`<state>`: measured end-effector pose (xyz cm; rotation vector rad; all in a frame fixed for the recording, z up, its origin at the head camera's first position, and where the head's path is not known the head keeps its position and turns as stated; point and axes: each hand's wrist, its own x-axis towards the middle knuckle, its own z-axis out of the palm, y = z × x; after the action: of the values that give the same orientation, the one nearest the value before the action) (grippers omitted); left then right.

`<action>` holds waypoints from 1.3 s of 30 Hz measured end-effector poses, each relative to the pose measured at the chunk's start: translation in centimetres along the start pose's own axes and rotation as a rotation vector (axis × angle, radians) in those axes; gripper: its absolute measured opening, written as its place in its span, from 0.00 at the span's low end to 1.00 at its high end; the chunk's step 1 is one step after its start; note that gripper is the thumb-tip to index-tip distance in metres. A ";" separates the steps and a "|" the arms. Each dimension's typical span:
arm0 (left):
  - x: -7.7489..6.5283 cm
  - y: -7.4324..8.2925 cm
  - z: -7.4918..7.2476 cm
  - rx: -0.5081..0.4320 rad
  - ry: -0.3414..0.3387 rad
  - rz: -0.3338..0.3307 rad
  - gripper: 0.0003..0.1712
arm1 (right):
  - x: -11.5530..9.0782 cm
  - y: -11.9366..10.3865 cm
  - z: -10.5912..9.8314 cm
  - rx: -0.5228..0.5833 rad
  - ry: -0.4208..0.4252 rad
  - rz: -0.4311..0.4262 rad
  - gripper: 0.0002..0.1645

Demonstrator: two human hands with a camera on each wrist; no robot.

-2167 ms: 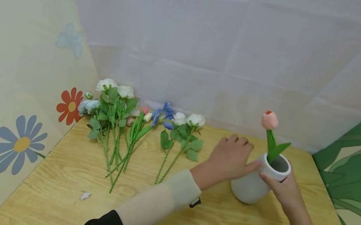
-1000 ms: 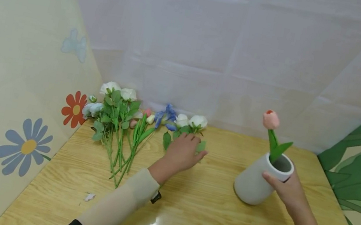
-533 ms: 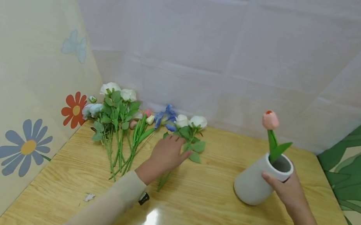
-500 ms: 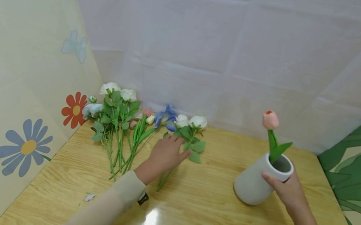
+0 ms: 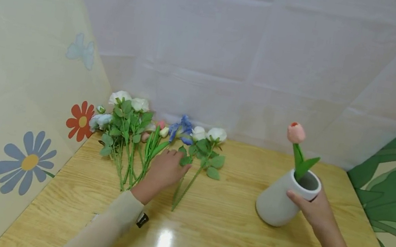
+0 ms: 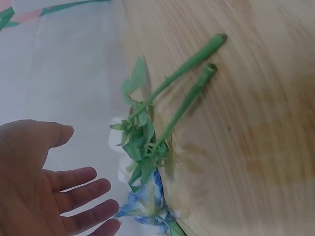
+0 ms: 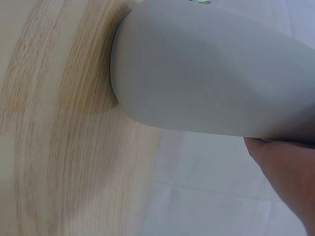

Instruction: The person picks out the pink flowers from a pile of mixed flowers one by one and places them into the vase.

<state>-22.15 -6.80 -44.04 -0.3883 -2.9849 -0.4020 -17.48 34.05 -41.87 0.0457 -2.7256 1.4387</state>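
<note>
My right hand (image 5: 318, 211) grips the rim side of a white vase (image 5: 276, 200), thumb at the front. The vase leans toward that hand, its base on the wooden table, as the right wrist view (image 7: 197, 69) also shows. A pink tulip (image 5: 296, 133) with green leaves stands in its mouth. My left hand (image 5: 165, 170) hovers over the table with fingers extended, between a pair of white roses (image 5: 216, 134) and the green tulip stems (image 5: 149, 150). In the left wrist view that hand (image 6: 59, 187) has spread fingers, holding nothing; the rose stems (image 6: 189, 64) lie beyond it.
At the left lies a bunch of white roses (image 5: 120, 97) with leafy stems. A pale blue flower (image 5: 100, 120) lies beside it. A blue iris (image 5: 181, 128) is at the back, next to small tulip heads (image 5: 164, 131). A white cloth (image 5: 210, 47) hangs behind the table (image 5: 226, 240).
My left hand has left the vase and swung left, past the pair of white roses toward the tulip stems. My right hand stays on the leaning vase, with the tulip in it.
</note>
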 end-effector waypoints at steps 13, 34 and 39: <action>-1.2 -3.4 0.0 -0.032 0.019 -0.113 0.27 | 0.0 0.0 0.1 0.015 0.005 0.002 0.52; -2.4 -7.2 -0.4 0.060 -0.068 -0.302 0.25 | 0.0 0.1 0.1 0.040 -0.002 0.028 0.54; -2.3 -7.6 -0.2 0.073 -0.090 -0.296 0.21 | 0.0 0.0 0.1 0.030 0.000 0.024 0.53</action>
<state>-21.92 -14.50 -45.98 0.0469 -3.1403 -0.3051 -17.44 33.95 -41.96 0.0142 -2.7135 1.4863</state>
